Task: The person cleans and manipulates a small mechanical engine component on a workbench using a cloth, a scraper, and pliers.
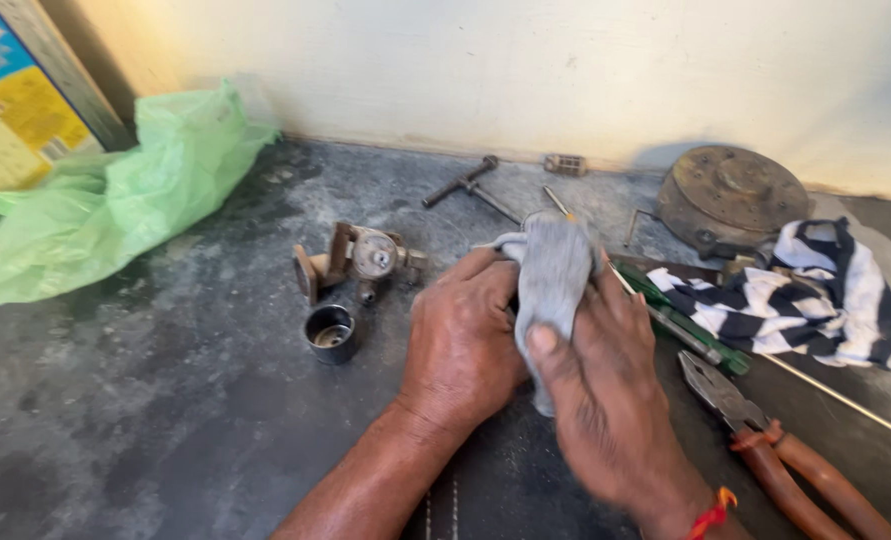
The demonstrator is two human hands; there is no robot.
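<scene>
Whatever sits inside the grey cloth [550,275] is hidden: both hands close around it and no part of the wrapped thing shows. The left hand [462,345] is curled, fingers tucked under the cloth's left edge; the right hand [605,395] wraps it from the other side, thumb pressed on the soft, dusty fabric, which bunches up between them just above the knuckles. Left of the left hand lies a small metal part [360,262], rusty brown with a round grey face, its details hard to make out, and just below it a short dark cup [330,333], hollow and shiny inside. Beyond the cloth a T-shaped rod [470,185] rests on the rough, stained grey surface [165,400]. Right of the right hand a green-handled tool [685,325] is partly covered by the hand and by a crumpled black-and-white striped rag [785,295]. Near the right wrist lie pliers [765,440] with orange-brown grips, their ends cut off by the frame. Behind the rag stands a round, rusted metal disc [730,195]. Far left of the left hand a wrinkled green plastic bag [115,195] slumps against a cardboard box [15,90], only partly in view.
</scene>
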